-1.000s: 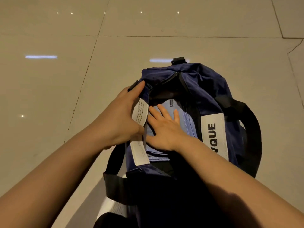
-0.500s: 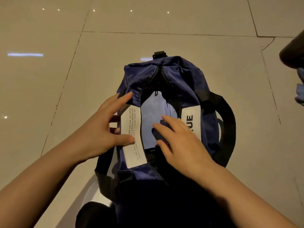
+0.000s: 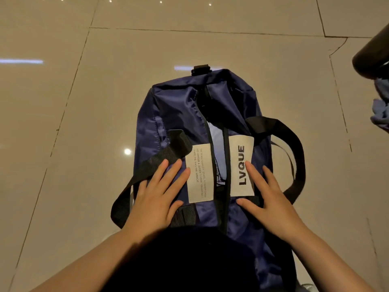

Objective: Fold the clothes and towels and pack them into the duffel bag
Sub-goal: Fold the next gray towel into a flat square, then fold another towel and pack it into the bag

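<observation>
Both hands are lying flat on top of the duffel bag (image 3: 181, 114), one each side of its zipper opening (image 3: 219, 165). The left hand (image 3: 155, 194) is resting on the bag's left flap, fingers straight and slightly spread, tips touching the fine-print label (image 3: 197, 171) and overlapping the left strap (image 3: 160, 161). The right hand (image 3: 271, 197) is pressing the right flap, fingers straight and spread, index tip on the LVQUE label (image 3: 242, 165). Neither is gripping anything. Probably pushing the flaps together to flatten the contents and narrow the mouth.

The opening is gaping only narrowly between the two labels, and light blue fabric (image 3: 216, 140) is showing inside the bag, so at least one item looks packed. The right strap (image 3: 294, 150) is looping out past the bag's right side. Beyond the bag's far end, a black buckle (image 3: 201, 69) is sticking up. Well right of the bag, at the frame edge, more blue cloth (image 3: 381, 114) is waiting under a dark object (image 3: 372, 57), apparently not yet packed. The bag is sitting on a tiled floor (image 3: 105, 102).
</observation>
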Tool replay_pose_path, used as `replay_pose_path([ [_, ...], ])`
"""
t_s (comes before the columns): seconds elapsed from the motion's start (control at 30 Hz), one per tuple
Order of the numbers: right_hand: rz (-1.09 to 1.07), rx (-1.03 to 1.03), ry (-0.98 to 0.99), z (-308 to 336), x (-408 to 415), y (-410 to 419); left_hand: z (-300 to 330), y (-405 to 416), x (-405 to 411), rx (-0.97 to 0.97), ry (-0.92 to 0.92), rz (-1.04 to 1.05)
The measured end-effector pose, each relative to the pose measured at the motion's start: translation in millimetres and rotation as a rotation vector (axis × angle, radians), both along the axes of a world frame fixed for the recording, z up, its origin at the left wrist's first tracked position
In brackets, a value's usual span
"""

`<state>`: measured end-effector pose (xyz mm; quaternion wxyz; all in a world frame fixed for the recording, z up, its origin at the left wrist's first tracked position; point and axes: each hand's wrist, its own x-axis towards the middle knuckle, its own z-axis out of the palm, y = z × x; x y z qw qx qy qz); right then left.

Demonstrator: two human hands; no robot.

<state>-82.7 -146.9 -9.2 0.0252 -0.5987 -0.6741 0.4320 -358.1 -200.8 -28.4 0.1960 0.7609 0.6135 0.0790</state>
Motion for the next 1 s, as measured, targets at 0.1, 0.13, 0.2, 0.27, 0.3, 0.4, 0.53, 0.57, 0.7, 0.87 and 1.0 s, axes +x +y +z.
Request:
replay_pose_path([
  [0.1, 0.073, 0.001, 0.023, 0.0, -6.8, 12.6, -11.1, 8.4, -11.6, 0.065, -0.009, -0.012],
  [0.13, 0.091, 0.005, 0.012, 0.0, -11.5, 17.9, -13.4, 13.7, -16.3, 0.081, -0.012, -0.017],
  [0.2, 0.123, 0.013, 0.005, -0.6, -25.9, 32.1, -14.4, 29.0, -29.9, 0.097, -0.021, -0.010],
  [0.27, 0.153, 0.029, -0.012, -1.2, -48.0, 53.5, -14.1, 52.9, -51.4, 0.117, -0.009, 0.003],
  [0.3, 0.172, 0.030, -0.025, -2.1, -61.5, 65.9, -13.1, 66.3, -64.6, 0.126, 0.016, 0.005],
  [0.4, 0.235, 0.019, -0.041, -6.6, -108.1, 108.3, -3.2, 105.7, -112.0, 0.118, 0.140, 0.022],
  [0.53, 0.339, -0.011, 0.003, -12.9, -184.1, 156.6, 19.4, 132.6, -185.0, 0.137, 0.322, 0.115],
  [0.57, 0.363, -0.028, 0.024, -13.3, -206.5, 164.3, 24.3, 134.0, -200.6, 0.141, 0.324, 0.185],
  [0.7, 0.414, -0.080, 0.112, -16.2, -292.1, 175.3, 30.1, 130.4, -237.5, 0.010, 0.138, 0.479],
  [0.87, 0.430, -0.080, 0.120, -13.9, -345.3, 161.3, 23.1, 105.4, -256.1, -0.060, 0.047, 0.629],
  [1.0, 0.405, -0.093, 0.206, -12.6, -328.1, 158.6, 35.8, 95.0, -215.2, 0.029, 0.010, 0.681],
])
